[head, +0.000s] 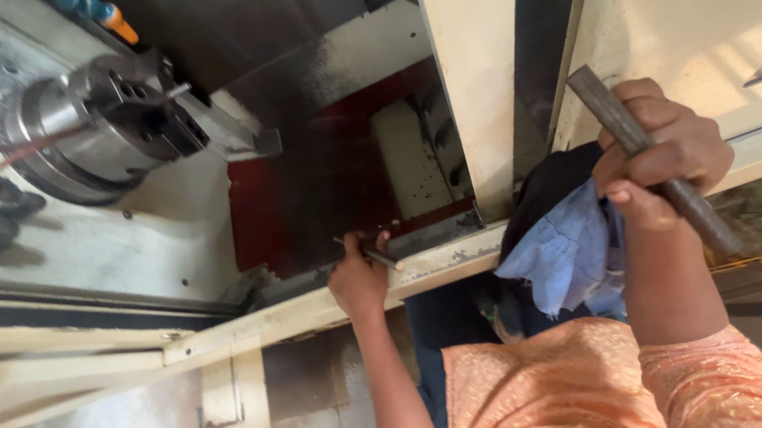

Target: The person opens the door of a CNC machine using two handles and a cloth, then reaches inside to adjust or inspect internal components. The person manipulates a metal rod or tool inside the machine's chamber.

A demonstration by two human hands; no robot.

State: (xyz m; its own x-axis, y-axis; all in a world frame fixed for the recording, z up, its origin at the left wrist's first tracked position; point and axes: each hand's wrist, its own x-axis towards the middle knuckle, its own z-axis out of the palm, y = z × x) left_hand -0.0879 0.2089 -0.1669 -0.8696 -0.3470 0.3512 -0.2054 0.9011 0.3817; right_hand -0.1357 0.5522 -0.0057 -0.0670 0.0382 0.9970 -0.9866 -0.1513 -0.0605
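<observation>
My left hand [360,279] rests on the cream lower edge of a lathe opening [315,309] and pinches a thin metal rod [372,255]. My right hand [657,163] is raised at the right, gripping a thick dark metal bar [652,159] held diagonally, together with a blue cloth [569,255] that hangs below the hand. A dark cloth [550,187] sits behind the blue one.
A steel lathe chuck [107,121] sits at upper left inside the machine, with a thin copper tube [16,155] beside it. A dark red bed [321,187] lies inside the opening. A cream door frame post [477,69] stands between my hands.
</observation>
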